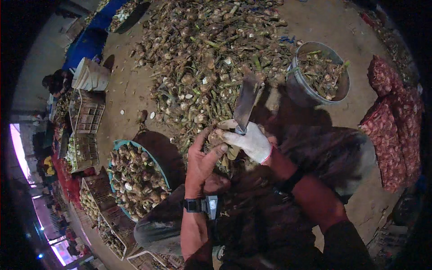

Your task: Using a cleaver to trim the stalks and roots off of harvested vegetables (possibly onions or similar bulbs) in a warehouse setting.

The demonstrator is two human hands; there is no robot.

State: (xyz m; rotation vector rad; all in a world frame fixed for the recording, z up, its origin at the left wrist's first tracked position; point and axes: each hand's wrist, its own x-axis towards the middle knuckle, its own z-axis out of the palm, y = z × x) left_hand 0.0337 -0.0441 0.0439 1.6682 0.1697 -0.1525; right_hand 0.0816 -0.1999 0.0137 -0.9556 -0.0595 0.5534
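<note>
My bare left hand [202,159], with a dark band on its wrist, closes round a brown, dirt-covered bulb [213,139]. Beside it, the white-gloved fingers of my right hand [253,143] reach to the same bulb. That hand also grips a knife [247,96] whose broad, dark blade points up and away from me; its handle is mostly hidden by the glove. Just beyond both hands spreads a large heap of bulbs [189,81] with roots and stalks, some showing pale cut faces.
To the left is a teal-rimmed tub [157,159] full of bulbs. A grey bucket [345,90] with stalks and trimmings stands at the right, near red mesh sacks [384,139]. Farther left are a white bucket [92,76] and plastic crates [90,112]. A person [56,83] is at the far left.
</note>
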